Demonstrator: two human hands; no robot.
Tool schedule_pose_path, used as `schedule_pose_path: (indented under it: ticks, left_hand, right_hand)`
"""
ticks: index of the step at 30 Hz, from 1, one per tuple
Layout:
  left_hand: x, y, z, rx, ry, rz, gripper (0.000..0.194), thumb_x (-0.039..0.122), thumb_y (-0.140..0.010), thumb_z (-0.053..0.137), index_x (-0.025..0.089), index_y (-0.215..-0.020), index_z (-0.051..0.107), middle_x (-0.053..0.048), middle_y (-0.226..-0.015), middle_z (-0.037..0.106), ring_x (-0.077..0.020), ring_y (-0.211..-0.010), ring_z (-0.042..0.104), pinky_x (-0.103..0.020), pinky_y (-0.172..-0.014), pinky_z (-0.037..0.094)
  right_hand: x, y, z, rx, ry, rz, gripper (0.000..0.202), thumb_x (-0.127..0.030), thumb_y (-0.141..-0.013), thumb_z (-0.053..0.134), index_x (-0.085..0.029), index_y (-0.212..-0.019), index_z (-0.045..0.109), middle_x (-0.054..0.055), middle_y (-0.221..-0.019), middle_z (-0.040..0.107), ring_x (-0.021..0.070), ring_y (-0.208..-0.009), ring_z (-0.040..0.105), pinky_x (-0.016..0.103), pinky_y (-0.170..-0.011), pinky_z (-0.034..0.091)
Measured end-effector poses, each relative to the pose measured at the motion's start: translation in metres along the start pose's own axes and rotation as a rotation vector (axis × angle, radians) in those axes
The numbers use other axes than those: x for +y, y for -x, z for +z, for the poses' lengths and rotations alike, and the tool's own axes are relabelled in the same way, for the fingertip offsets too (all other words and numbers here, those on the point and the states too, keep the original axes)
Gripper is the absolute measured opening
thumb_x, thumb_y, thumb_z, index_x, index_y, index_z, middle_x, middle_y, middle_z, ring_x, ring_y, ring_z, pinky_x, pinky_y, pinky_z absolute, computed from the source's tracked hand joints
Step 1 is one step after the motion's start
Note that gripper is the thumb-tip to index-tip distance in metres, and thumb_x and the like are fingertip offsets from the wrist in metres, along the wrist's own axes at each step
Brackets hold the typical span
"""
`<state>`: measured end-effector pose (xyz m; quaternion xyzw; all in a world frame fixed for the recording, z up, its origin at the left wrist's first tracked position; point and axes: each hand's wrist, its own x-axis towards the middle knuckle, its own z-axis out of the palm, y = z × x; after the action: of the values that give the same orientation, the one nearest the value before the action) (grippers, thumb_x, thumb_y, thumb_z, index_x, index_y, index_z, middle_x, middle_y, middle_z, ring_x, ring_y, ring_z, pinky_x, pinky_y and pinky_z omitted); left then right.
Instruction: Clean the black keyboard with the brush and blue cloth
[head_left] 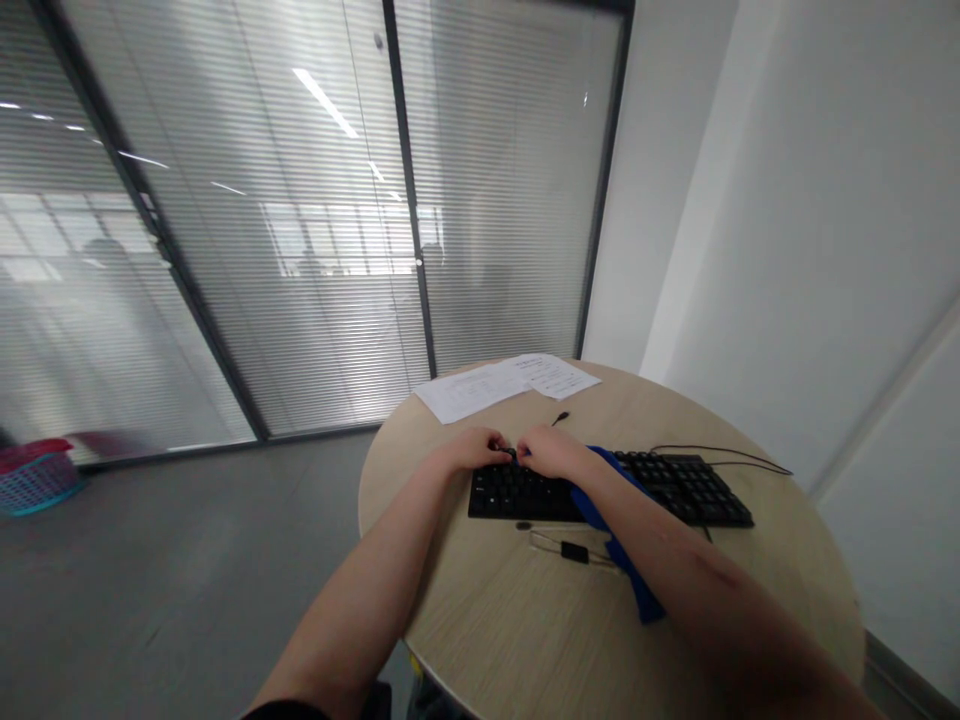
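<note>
A black keyboard [517, 495] lies on a round wooden table [517, 620]. At its far left edge my left hand [480, 449] is closed, thumb and fingers pinched around something small and dark. Right beside it, my right hand [551, 452] is also closed, its fingertips almost meeting the left ones. What either hand holds is too small to make out. A blue cloth [637, 585] lies partly over the keyboard, beneath my right forearm. Just beyond my right hand, a dark cable end [561, 417] rests on the wood.
Printed paper sheets [480, 390] lie at the table's far edge. A thin black cable [739, 452] curves behind the keyboard's right side. In front of it is a looped cord with a black tag [575, 552]. A pink and blue basket [37, 480] stands left, by blind-covered glass panels.
</note>
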<state>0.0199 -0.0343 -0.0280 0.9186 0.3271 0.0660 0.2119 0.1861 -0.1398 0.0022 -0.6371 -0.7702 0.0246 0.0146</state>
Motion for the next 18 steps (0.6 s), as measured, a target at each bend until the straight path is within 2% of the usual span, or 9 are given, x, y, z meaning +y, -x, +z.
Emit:
schedule_pose_path:
  ticks: [9,14,18]
  left_hand:
    - [-0.0013,-0.0006,0.0005,0.006,0.006,0.011,0.036,0.048,-0.077,0.062,0.019,-0.096,0.072,-0.002,-0.087,0.073,-0.0178,-0.08,0.063,-0.025,-0.065,0.042]
    - [-0.0017,-0.0003,0.0004,0.004,0.002,0.007,0.035,0.047,-0.077,0.062,0.02,-0.097,0.072,-0.001,-0.088,0.073,-0.0178,-0.081,0.063,-0.025,-0.066,0.043]
    - [-0.0001,-0.0004,-0.0001,0.01,-0.018,-0.011,0.037,0.049,-0.077,0.062,0.02,-0.097,0.072,-0.002,-0.089,0.073,-0.0189,-0.082,0.064,-0.026,-0.066,0.043]
  right_hand:
    - [-0.0027,0.0012,-0.0007,0.044,0.006,0.036,0.029,-0.027,-0.089,0.05,-0.022,-0.097,0.077,0.01,-0.098,0.075,0.0232,-0.092,0.068,0.028,-0.076,0.046]
    - [-0.0024,0.0024,-0.0039,-0.029,-0.044,0.002,0.024,-0.025,-0.085,0.056,-0.024,-0.093,0.078,0.007,-0.092,0.076,0.0215,-0.086,0.068,0.026,-0.071,0.045]
    - [-0.0034,0.0014,-0.0023,0.01,-0.053,0.074,0.024,-0.028,-0.088,0.055,-0.024,-0.095,0.077,0.008,-0.096,0.076,0.0225,-0.091,0.068,0.027,-0.074,0.046]
